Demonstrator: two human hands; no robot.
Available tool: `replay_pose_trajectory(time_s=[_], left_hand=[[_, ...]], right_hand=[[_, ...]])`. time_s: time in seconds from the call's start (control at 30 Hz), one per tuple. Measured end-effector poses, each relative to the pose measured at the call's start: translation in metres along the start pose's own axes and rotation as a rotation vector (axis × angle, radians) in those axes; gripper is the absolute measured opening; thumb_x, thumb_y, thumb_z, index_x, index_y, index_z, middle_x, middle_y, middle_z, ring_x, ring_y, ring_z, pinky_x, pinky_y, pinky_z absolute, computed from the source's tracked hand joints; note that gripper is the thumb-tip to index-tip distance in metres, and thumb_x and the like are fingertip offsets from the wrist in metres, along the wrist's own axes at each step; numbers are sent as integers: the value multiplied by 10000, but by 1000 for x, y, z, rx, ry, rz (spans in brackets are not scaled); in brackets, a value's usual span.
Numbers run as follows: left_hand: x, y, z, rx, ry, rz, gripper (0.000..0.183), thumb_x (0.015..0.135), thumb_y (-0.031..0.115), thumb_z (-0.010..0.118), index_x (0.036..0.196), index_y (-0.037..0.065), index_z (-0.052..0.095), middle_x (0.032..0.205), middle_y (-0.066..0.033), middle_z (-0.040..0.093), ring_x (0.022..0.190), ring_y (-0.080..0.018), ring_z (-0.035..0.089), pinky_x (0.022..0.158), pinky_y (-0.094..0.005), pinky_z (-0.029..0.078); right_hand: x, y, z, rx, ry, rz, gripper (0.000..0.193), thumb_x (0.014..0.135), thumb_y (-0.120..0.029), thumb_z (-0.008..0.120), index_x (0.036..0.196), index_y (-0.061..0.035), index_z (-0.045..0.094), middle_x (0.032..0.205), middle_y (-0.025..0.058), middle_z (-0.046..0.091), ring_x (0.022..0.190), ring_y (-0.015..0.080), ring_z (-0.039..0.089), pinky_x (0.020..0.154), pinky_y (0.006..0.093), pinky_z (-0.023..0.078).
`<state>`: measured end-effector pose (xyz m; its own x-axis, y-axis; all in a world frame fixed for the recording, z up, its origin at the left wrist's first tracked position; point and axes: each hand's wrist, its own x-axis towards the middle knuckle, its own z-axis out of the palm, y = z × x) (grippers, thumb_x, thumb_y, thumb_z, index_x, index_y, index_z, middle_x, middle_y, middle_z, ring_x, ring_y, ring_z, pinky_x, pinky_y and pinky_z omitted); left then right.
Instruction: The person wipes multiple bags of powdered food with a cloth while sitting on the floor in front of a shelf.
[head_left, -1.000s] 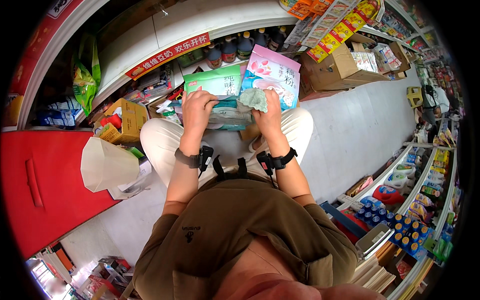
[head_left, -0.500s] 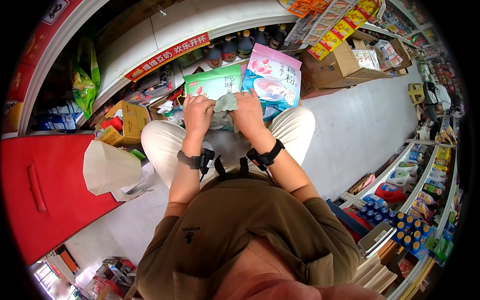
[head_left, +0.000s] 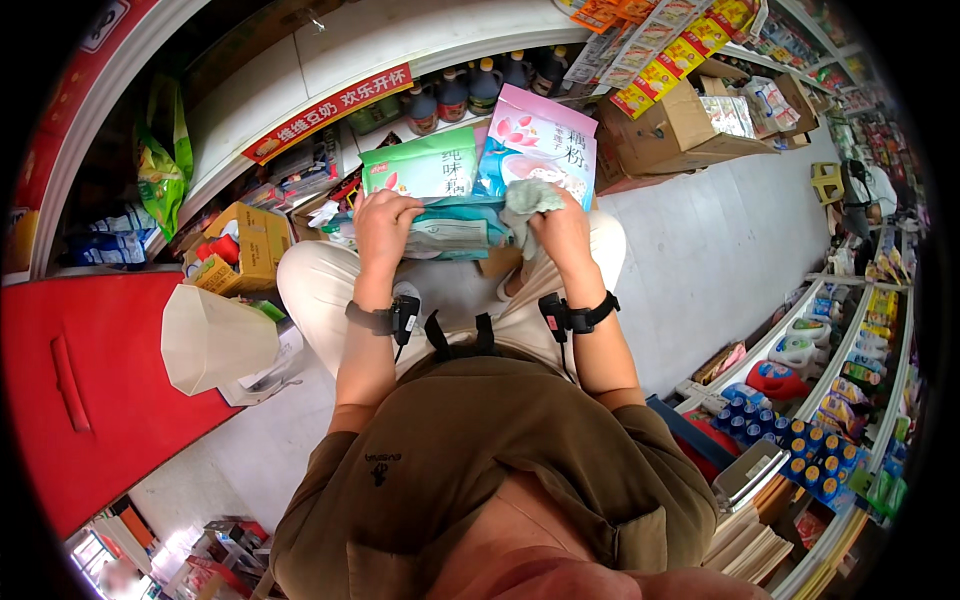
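Observation:
Between my knees, my left hand pinches the top left edge of a teal bag, which lies tilted toward me. A crumpled grey-green cloth is bunched in my right hand, by the right end of that bag. Just behind it stand a green bag and a taller pink and blue bag. The cloth covers the lower part of the pink and blue bag, and my left fingertips partly hide the green one's lower edge.
Dark bottles line the low shelf behind the bags. An open carton sits at the right, a smaller carton at the left. Beside my left knee are a cream bin and a red surface. Stocked shelves run along the right.
My right hand has moved right with the cloth, away from my left hand. The teal bag's face, largely covered before, now shows between my hands. My left hand has barely shifted.

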<state>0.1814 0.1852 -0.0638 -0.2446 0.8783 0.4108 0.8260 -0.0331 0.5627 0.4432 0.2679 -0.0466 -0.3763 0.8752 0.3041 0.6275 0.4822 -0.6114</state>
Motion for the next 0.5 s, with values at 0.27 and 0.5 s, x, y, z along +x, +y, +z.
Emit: replay_pose_trajectory(time_s=[0.27,0.5], left_hand=[[-3,-17,-9,-28,-10,-109,65,757,162,726,774,101,740,801,-44,643,858,-249,605,1053,-515,322],[-4,-8,-8,45,-70,-122,106,771,143,721,870,106,727,905,-50,664,920,-266,607,1045,-518,320]], right_hand=[[-16,33,30,439,-122,288,353,796,-186,712,1095,-4,668,1066,143,692,999,271,659,878,344,492],[-5,-17,55,551,52,265,320,754,-121,766,1042,-14,679,1034,102,694,939,203,650,835,307,498]])
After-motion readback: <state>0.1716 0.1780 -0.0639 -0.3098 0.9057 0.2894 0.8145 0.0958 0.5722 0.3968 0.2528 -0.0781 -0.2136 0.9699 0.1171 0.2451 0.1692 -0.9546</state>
